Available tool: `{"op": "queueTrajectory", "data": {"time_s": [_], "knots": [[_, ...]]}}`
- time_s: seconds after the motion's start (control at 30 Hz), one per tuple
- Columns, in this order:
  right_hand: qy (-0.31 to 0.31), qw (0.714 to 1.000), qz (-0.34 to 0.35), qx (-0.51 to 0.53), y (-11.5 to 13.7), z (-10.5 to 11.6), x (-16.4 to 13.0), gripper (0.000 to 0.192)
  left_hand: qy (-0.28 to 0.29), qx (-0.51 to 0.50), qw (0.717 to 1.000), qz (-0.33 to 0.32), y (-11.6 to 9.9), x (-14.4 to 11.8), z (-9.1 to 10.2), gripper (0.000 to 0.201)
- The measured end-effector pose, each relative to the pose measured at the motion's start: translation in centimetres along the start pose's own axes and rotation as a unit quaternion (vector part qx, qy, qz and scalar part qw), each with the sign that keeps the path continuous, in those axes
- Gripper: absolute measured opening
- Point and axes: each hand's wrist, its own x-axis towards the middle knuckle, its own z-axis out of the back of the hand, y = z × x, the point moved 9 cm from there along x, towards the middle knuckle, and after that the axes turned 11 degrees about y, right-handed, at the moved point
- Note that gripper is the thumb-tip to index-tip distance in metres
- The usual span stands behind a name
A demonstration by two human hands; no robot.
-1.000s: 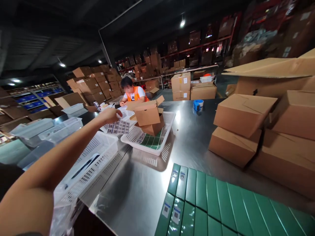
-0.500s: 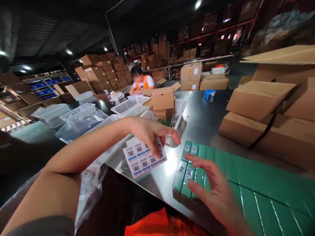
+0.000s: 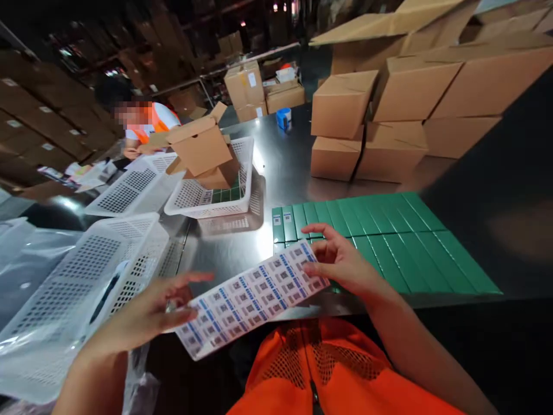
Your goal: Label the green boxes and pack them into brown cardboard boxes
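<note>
A long white sheet of QR-code stickers (image 3: 254,297) stretches between my hands, tilted over the table's front edge. At its lower left end, my left hand (image 3: 166,308) is closed, pinching the corner between thumb and fingers. My right hand (image 3: 334,259) grips the upper right end, thumb on top. Behind the sheet lie two rows of narrow green boxes (image 3: 389,230) packed side by side. Small QR stickers show on the two leftmost boxes of the far row. The sheet and my right hand hide part of the near row.
White perforated baskets (image 3: 248,190) stand at the left; one holds green boxes and an open cardboard box (image 3: 203,150). Stacked brown cartons (image 3: 341,106) stand at the back right. A blue tape roll (image 3: 284,117) lies on the metal table (image 3: 285,164). Across it, a person in an orange vest (image 3: 153,118) sits.
My view has turned right and down. My right hand, empty and spread before, now holds the sticker sheet's right end. My left hand has moved left and lower, still holding the sheet.
</note>
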Motion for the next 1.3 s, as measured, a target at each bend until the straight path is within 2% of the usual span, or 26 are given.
{"op": "queueTrajectory", "data": {"time_s": [0.07,0.13,0.23,0.27,0.33,0.4,0.47,0.5,0.63,0.8,1.0,1.1,1.2,1.3], "knots": [[-0.029,0.999,0.030,0.032,0.5,-0.2,0.8,0.066,0.058,0.042,0.997,0.016,1.7,0.5,-2.9,0.058],[-0.020,0.999,0.037,-0.003,0.6,-1.8,2.1,0.063,0.081,0.041,0.996,0.009,1.7,1.2,-5.3,0.064],[0.012,0.992,0.037,-0.116,0.1,-5.0,3.7,0.054,0.043,-0.074,0.996,-0.039,0.0,3.0,-7.1,0.073],[0.011,0.989,0.043,-0.140,-0.1,-5.7,4.0,0.051,0.026,-0.136,0.989,-0.061,-0.5,3.8,-7.5,0.069],[-0.022,0.989,0.062,-0.132,-0.6,-5.9,4.4,0.048,-0.009,-0.250,0.965,-0.076,-0.7,5.2,-8.1,0.039],[-0.090,0.990,0.089,-0.067,-1.1,-4.7,4.3,0.047,-0.083,-0.327,0.938,-0.079,0.0,6.1,-8.0,0.017],[-0.162,0.979,0.120,0.002,-1.4,-3.2,3.7,0.047,-0.161,-0.366,0.912,-0.090,0.9,6.3,-7.7,0.020],[-0.189,0.972,0.134,0.027,-1.5,-2.6,3.3,0.046,-0.180,-0.376,0.904,-0.097,1.1,6.4,-7.8,0.020],[-0.242,0.953,0.174,0.053,-1.7,-1.8,2.2,0.035,-0.156,-0.391,0.900,-0.111,1.5,7.1,-9.2,0.018],[-0.261,0.952,0.155,0.043,-3.0,-2.0,1.9,0.024,-0.178,-0.368,0.907,-0.105,2.4,6.5,-9.8,0.015],[-0.193,0.967,0.108,0.125,-4.7,-2.9,3.1,0.026,-0.217,-0.300,0.925,-0.090,3.1,5.6,-9.7,0.019],[-0.184,0.967,0.105,0.142,-5.1,-3.0,3.5,0.024,-0.218,-0.285,0.929,-0.088,2.9,5.6,-9.6,0.021],[-0.207,0.966,0.142,0.067,-4.4,-2.6,3.1,0.017,-0.206,-0.286,0.931,-0.096,2.3,5.6,-9.5,0.021],[-0.237,0.946,0.200,-0.097,-2.6,-2.3,2.0,0.011,-0.194,-0.283,0.933,-0.105,1.7,5.8,-9.4,0.015]]}}
